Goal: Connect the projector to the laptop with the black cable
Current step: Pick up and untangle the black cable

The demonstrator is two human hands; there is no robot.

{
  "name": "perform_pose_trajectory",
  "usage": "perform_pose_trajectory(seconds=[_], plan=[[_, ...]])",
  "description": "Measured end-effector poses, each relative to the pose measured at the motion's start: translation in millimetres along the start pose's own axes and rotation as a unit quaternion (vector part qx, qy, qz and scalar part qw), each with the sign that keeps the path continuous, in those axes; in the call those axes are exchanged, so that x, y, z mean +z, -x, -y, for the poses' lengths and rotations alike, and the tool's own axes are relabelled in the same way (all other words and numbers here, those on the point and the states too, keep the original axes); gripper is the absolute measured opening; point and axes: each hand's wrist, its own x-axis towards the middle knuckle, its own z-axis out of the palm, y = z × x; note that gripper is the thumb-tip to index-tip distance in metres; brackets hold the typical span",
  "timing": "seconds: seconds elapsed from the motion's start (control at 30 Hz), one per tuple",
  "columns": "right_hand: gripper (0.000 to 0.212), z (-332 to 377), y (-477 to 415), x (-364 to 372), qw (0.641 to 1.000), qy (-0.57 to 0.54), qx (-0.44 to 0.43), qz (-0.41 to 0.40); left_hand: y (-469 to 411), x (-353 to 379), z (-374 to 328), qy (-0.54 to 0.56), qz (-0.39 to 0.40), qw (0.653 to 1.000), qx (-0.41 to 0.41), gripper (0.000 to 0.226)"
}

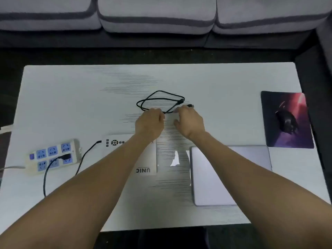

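Note:
A black cable (159,99) lies coiled in loose loops at the middle of the white table (71,97). My left hand (150,123) rests at the coil's near edge with its fingers curled onto the cable. My right hand (189,121) is beside it, pinching the cable near one plug, which pokes out past the fingers. The white projector (143,159) sits near me, partly under my left forearm. The closed silver laptop (212,177) lies to its right, partly under my right forearm.
A white power strip (53,155) sits at the left with a black plug in it; its black power cord (80,159) runs to the projector's left side. A black mouse (287,123) rests on a dark mouse pad (287,137) at the right. A grey sofa (158,15) stands beyond the table.

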Motion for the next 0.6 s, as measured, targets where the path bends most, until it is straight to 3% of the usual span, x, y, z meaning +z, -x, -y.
perform_pose_trajectory(seconds=[0.13, 0.3, 0.6], plan=[[0.044, 8, -27, 20, 0.994, 0.095, -0.054, 0.03, -16, 14, 9, -0.008, 0.025, 0.998, -0.048, 0.035], [0.047, 10, -45, 46, 0.978, 0.2, -0.06, 0.03, -23, 26, 27, 0.03, 0.011, 0.996, -0.08, 0.036], [0.035, 12, -59, 58, 0.975, 0.215, -0.06, -0.014, -24, 32, 42, 0.074, 0.019, 0.993, -0.084, 0.041]])
